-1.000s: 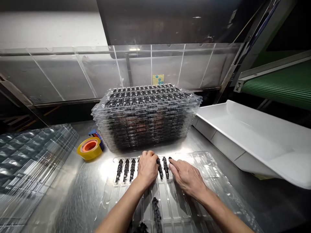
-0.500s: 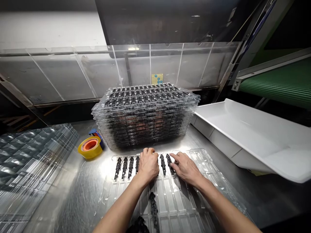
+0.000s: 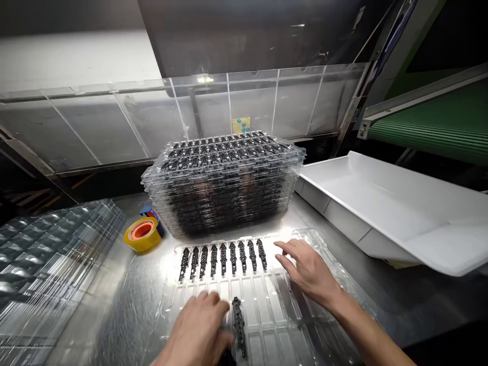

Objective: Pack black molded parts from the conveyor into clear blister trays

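Note:
A clear plastic tray (image 3: 263,305) lies on the metal table, its far row holding several black strip-like, chain-textured parts (image 3: 232,258) in narrow slots. My right hand (image 3: 307,267) hovers over that row's right end, thumb and forefinger apart with nothing between them. Low and to the left, my left hand (image 3: 200,325) is slightly blurred over the tray's near part; its thumb stands apart from the fingers. Beside it, a single black strip (image 3: 239,325) lies lengthwise on the tray. More dark material shows under my left thumb, mostly hidden.
Behind the tray rises a stack of filled clear trays (image 3: 224,188). A yellow tape roll (image 3: 143,235) sits left of it, near another stack of clear trays (image 3: 57,244). At right are a white bin (image 3: 381,203) and a green conveyor belt (image 3: 434,124).
My left hand has left the far row and come back toward me, uncovering the strips there. My right hand has drawn slightly right, off the last strip.

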Demonstrator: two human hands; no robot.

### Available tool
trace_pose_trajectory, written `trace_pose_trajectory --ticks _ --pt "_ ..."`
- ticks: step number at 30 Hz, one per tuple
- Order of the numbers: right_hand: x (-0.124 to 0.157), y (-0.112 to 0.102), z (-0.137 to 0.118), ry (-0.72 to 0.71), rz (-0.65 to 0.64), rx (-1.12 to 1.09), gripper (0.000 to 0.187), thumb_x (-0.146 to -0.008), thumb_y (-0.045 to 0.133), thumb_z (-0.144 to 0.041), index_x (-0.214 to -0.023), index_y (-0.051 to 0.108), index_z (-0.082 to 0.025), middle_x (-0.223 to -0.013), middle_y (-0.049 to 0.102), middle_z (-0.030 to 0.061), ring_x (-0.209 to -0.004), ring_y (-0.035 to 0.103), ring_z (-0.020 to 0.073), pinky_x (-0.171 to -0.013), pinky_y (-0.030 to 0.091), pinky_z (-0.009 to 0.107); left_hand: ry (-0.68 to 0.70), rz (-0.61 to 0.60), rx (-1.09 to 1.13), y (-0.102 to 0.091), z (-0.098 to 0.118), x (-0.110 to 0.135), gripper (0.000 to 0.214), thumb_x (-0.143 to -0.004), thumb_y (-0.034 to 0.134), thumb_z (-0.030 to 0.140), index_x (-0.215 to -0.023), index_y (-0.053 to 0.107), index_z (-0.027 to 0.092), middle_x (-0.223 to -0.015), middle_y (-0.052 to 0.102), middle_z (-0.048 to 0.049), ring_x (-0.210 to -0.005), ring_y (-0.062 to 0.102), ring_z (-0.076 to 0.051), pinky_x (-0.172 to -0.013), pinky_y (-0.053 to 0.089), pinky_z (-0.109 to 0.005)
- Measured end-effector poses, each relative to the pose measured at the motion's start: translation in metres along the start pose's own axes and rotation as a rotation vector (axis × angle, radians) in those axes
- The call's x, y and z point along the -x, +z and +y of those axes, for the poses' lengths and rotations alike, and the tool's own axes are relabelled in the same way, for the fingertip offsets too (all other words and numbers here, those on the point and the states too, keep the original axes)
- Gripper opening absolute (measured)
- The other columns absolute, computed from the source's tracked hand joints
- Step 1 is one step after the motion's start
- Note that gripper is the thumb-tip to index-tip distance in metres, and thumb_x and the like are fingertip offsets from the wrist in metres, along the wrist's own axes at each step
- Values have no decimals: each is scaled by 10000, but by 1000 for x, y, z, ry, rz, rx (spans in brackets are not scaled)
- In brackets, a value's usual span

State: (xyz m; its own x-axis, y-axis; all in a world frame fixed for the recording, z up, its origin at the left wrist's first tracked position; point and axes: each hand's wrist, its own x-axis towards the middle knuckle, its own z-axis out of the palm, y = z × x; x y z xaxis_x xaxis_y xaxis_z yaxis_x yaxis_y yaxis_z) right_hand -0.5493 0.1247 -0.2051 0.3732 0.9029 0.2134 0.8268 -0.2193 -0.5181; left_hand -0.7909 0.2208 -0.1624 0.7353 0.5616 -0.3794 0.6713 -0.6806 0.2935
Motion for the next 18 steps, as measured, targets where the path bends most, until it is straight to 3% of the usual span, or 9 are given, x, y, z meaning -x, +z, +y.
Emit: trace_pose_trajectory --ticks 3,5,7,11,15,18 --pt "52 13 -36 18 -88 -138 214 -939 442 -284 -987 645 -235 -833 644 33 -685 590 155 -587 500 269 -58 -41 -77 25 -5 24 346 -615 564 81 -917 656 220 -1037 641 -79 -974 557 -306 -802 382 -412" --pt "80 34 -64 -11 -190 -42 65 -849 583 -251 -866 646 -243 -782 646 15 -676 596 170 -588 483 271 -79 49 -49 39 -9 27 329 -672 499 43 -907 639 227 -1026 637 -64 -957 563 -276 -804 381 -401" --pt "96 55 -87 -12 -196 90 100 -731 677 -204 -809 618 -222 -774 640 26 -714 601 208 -607 463 294 -91 148 36 46 -12 27 303 -735 431 37 -892 616 219 -982 633 -57 -918 567 -244 -796 387 -381" --pt "97 71 -101 12 -95 76 105 -748 557 -112 -767 549 -216 -775 615 25 -731 582 203 -621 406 298 -75 324 320 48 -14 27 196 -754 426 67 -835 548 198 -889 610 -46 -861 566 -197 -777 411 -326" --pt "86 57 -95 35 -66 -42 118 -849 491 -161 -775 551 -231 -745 599 7 -698 573 168 -585 367 277 -24 420 536 44 -14 32 103 -766 447 138 -784 525 203 -828 578 -31 -799 557 -183 -731 424 -304" --pt "76 50 -97 71 -102 42 75 -870 523 -218 -838 590 -221 -769 620 24 -690 587 180 -582 393 283 -20 434 638 38 -17 34 98 -756 464 164 -787 550 199 -822 571 -25 -778 552 -176 -727 426 -300"
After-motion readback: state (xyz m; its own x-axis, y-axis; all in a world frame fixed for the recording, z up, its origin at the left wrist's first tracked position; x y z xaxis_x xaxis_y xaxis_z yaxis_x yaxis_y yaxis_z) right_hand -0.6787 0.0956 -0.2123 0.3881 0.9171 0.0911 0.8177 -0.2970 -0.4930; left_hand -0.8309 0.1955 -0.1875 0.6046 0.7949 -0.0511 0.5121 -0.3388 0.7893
